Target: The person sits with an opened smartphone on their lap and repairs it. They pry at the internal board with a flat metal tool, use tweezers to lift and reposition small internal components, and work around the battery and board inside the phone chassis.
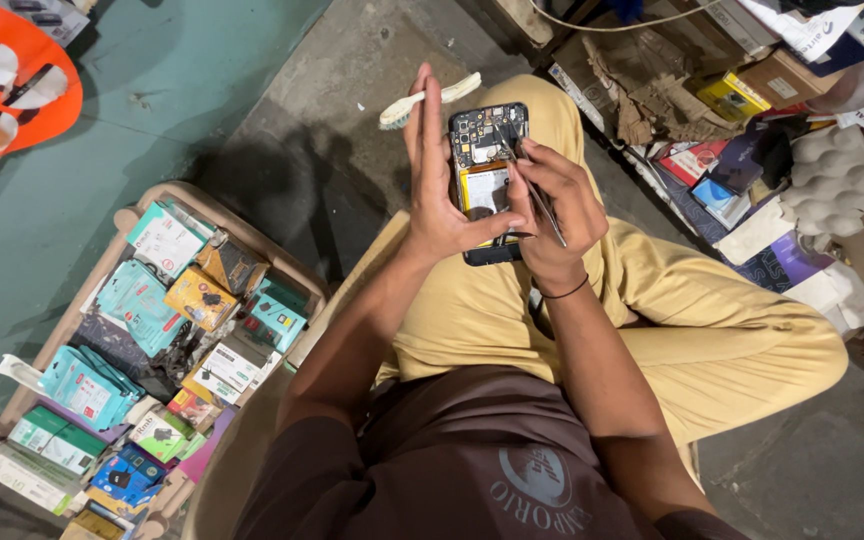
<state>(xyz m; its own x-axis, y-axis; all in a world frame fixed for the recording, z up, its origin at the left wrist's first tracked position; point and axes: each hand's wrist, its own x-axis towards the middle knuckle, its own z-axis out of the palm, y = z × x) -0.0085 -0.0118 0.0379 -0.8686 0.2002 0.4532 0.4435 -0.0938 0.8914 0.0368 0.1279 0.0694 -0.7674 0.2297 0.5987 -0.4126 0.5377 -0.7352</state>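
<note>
Over the lap, the left hand is gripping an opened phone plus toothbrush at 11 o'clock, while the right hand is pinching tweezers, probing the board, needing steady aim.

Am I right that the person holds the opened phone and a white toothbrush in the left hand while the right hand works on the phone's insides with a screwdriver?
Not quite: the tool in the right hand is a pair of thin metal tweezers, not a screwdriver, as the head view shows. The rest stands: the left hand holds the opened phone and the white toothbrush.
</note>
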